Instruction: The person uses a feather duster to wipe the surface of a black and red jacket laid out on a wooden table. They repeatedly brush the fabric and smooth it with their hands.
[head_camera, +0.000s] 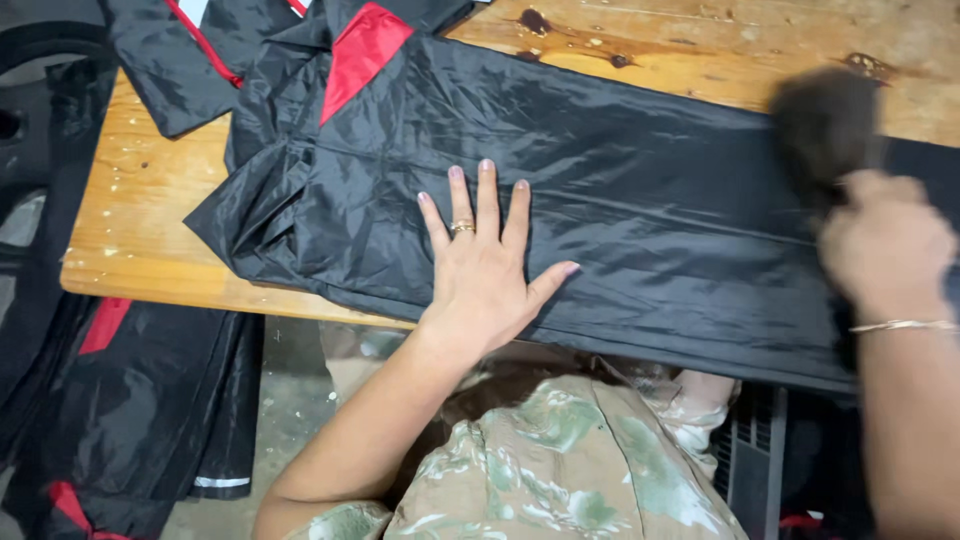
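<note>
From the head camera, looking down: a black garment (620, 190) of shiny, thin cloth lies stretched flat across a wooden tabletop (140, 200), running from the upper left to the right edge of the view. Near its upper left end a red panel (362, 52) shows at the collar area, and the cloth there is bunched into folds.

The left hand (485, 265) lies palm down on the garment near the front edge of the tabletop, fingers spread wide and flat, thumb out to the right. A ring (462, 228) sits on one finger.

The right hand (885, 250) is at the right side, blurred; it seems closed around a dark bunch of cloth (825, 125) lifted above the garment, though the blur leaves the exact grip hard to tell. A thin bracelet (905, 325) circles that wrist.

A second black piece with red piping (195, 45) lies on the tabletop at the upper left, touching the first. The tabletop carries dark stains (535, 20) near its far edge. Below the tabletop on the left, more black and red cloth (130, 400) hangs down towards the floor (290, 400). The person's pale patterned clothing (560, 460) fills the lower middle.
</note>
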